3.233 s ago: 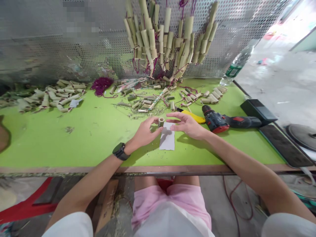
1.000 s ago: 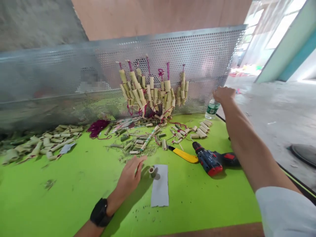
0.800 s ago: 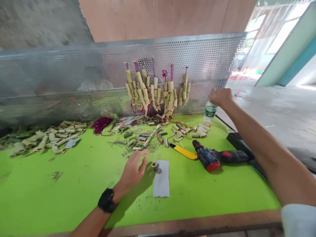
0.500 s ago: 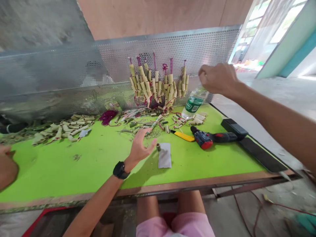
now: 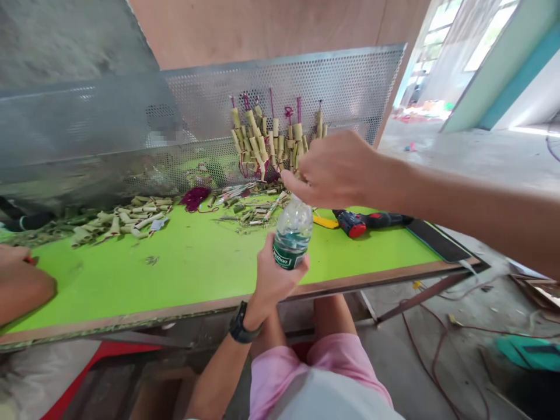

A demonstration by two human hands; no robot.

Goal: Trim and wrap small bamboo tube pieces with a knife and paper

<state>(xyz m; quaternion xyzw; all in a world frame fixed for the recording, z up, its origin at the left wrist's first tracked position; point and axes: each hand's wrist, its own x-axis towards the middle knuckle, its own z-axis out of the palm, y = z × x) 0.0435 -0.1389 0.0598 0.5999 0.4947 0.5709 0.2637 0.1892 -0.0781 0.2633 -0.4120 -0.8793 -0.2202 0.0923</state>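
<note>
my left grip (image 5: 276,283) is wrapped around the lower body of a clear plastic water bottle (image 5: 294,230), fingers on one side and thumb on the other, closed as far as the bottle's width lets it. the bottle, part full and with a green label (image 5: 287,257), is up in front of me by the near edge of the desk (image 5: 210,268). its long axis runs close to upright, the top leaning slightly to my right.

what matters is how my two grips stack along that axis: left low on the body, right grip (image 5: 335,172) at the top, reaching across from my right side with its fingers curled over the neck. the bottle lies just below and to the left of that right grip. my knuckles hide the cap, so i can't tell whether those fingers are tight on it or loose.

beyond the bottle, a yellow-handled knife (image 5: 326,222) and a cordless drill (image 5: 352,223) lie on the desk, apart from both grips.
</note>
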